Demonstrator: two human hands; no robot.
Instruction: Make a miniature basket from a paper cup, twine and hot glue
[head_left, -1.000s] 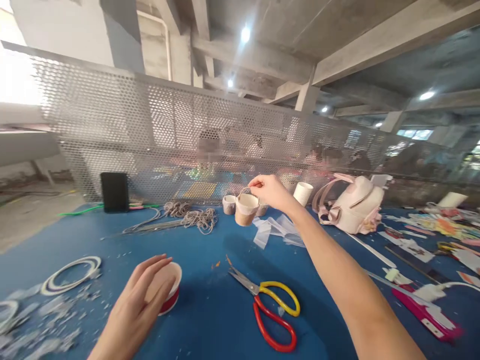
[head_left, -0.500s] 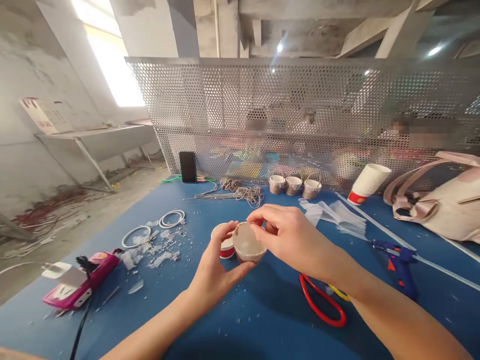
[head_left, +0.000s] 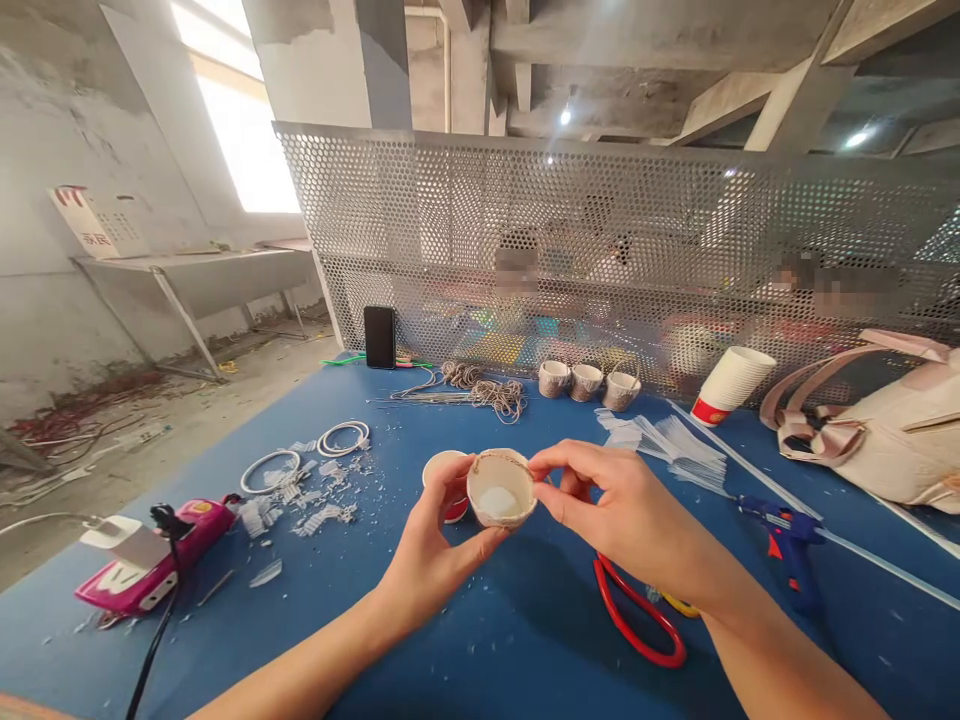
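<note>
Both hands had it: our left hand (head_left: pixel 435 545) cupped the small twine-rimmed paper cup (head_left: pixel 501 489) from below and behind, fingers curled around its wall, while our right hand (head_left: pixel 619 510) pinched the cup's right rim between thumb and forefinger. We held the cup up above the blue table (head_left: pixel 465 640), tilted so its open mouth faced us, white inside showing. Just behind it on the table stood a red-and-white paper cup (head_left: pixel 444 472), partly hidden by our left fingers.

Under our right wrist lay the red-handled scissors (head_left: pixel 637 625), and further right a blue glue gun (head_left: pixel 784 535). Off to the left we saw white rings (head_left: pixel 345 437) among paper scraps (head_left: pixel 311 505), and a pink device (head_left: pixel 146 570) near the table edge. At the back, against the perforated metal screen (head_left: pixel 600 240), stood three small wrapped cups (head_left: pixel 586 381), a tangle of twine (head_left: pixel 487 388), a black phone (head_left: pixel 379 337) upright, a stack of paper cups (head_left: pixel 731 383) lying tilted, and a pale pink bag (head_left: pixel 877 430).
</note>
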